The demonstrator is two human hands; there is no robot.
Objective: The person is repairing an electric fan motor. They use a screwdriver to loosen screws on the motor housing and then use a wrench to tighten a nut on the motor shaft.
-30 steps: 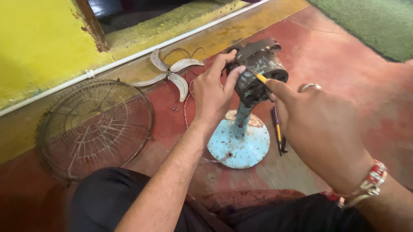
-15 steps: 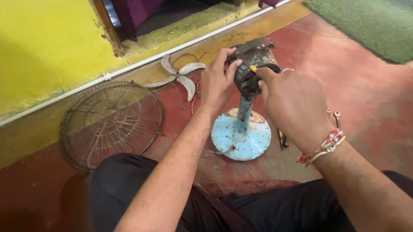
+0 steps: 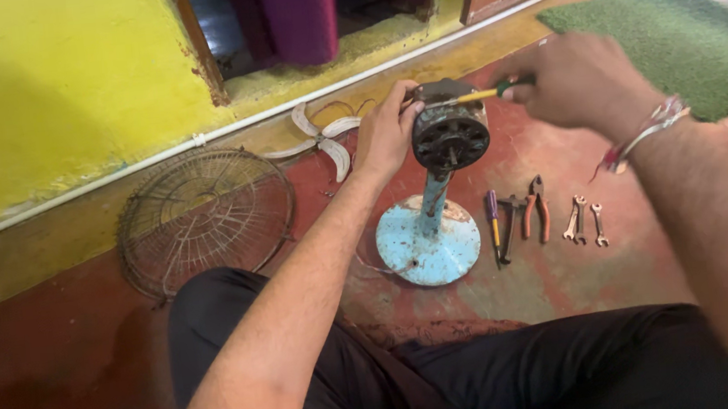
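Two hands work the fan motor on its blue base: your left hand grips its side, right hand fingers pinch a screwdriver; pliers and wire guard lie on the floor.

Floor of a home, used as a small repair spot. Red cement floor with worn patches, bright yellow wall at far left, a doorway with purple curtain, green doormat at far right. Near centre, a row of hand tools: pliers, spanners, a screwdriver. Wire fan guard and loose fan blades lying at left.
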